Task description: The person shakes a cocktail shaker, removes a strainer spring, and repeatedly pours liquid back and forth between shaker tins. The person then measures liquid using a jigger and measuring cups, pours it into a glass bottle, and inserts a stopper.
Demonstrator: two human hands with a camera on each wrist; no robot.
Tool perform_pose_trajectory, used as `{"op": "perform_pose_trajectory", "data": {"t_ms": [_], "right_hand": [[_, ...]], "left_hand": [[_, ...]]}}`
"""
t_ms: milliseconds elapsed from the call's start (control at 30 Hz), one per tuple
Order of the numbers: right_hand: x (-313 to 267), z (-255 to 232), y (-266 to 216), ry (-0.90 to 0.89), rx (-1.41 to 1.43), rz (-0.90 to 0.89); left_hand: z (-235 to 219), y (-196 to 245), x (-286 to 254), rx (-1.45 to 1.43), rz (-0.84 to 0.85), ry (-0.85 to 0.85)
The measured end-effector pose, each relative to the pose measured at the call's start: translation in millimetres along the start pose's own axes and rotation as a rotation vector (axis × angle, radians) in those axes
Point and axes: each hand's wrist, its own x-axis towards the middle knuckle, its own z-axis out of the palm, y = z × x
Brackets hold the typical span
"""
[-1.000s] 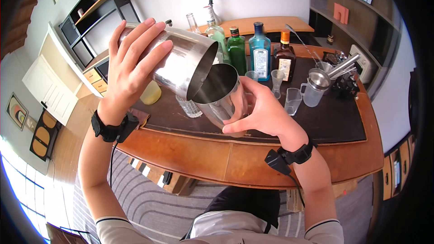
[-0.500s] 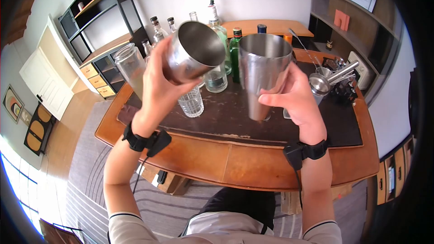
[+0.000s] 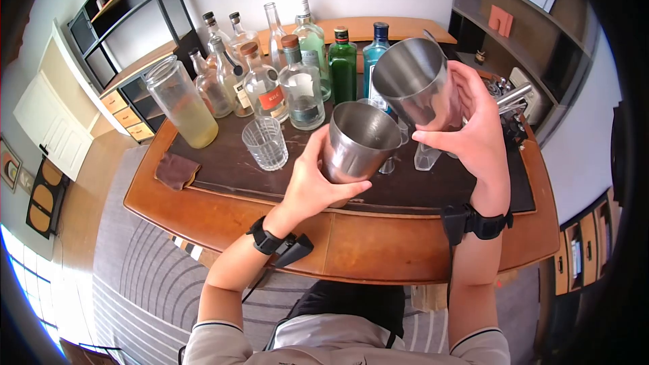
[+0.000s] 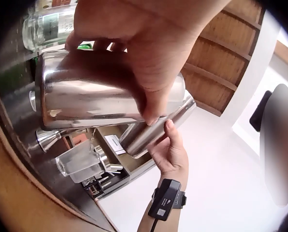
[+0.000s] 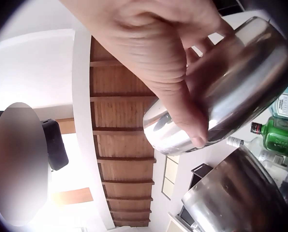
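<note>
In the head view, my left hand [image 3: 311, 186] grips a metal shaker tin [image 3: 355, 155] round its side, thumb across the front, its mouth facing up. My right hand [image 3: 480, 128] grips a second, larger-looking shaker tin [image 3: 426, 105], higher and further right. That tin leans left, its rim above and beside the mouth of the lower one. The left wrist view shows the left tin [image 4: 90, 96] close up, with the right hand [image 4: 172, 157] behind it. Both tins, the right one [image 5: 245, 72] above, appear in the right wrist view too. A cut-glass tumbler [image 3: 266, 145] stands left of my left hand.
A tall pitcher [image 3: 193, 122] holds pale yellow liquid at left, near a folded brown cloth [image 3: 177, 170]. Several bottles line the back, including a green bottle [image 3: 343, 67] and a blue bottle [image 3: 376, 57]. The wooden table's front edge [image 3: 324, 247] lies below my hands.
The left tin was tipped over the right tin's mouth, then came away and was lifted. Now it is lower and further right, while the right tin has risen and tilted left.
</note>
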Motion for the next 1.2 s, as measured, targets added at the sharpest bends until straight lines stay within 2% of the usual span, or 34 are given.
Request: {"op": "perform_pose_trajectory", "data": {"t_ms": [67,233,400,600,867,933,1200], "right_hand": [[0,0,5,-0.034,-0.05,-0.05],[-4,1,0,-0.086,-0.233,-0.027],[-13,9,-13,-0.066,-0.294,0.024],[-15,12,-18,-0.108,-0.514,-0.029],[-5,23,-47,-0.271,-0.77,-0.082],[-5,23,-50,-0.298,-0.921,-0.156],[-1,33,-68,-0.371,-1.107,-0.302]], "left_hand": [[6,-4,-3,-0.059,-0.004,-0.017],[8,-11,-8,-0.18,-0.015,-0.033],[2,-20,-11,-0.155,0.067,0.005],[0,-28,-13,-0.166,0.085,0.038],[-1,-30,-15,-0.118,0.109,0.07],[0,-29,-16,-0.134,0.081,0.071],[0,-28,-18,-0.138,0.09,0.077]]}}
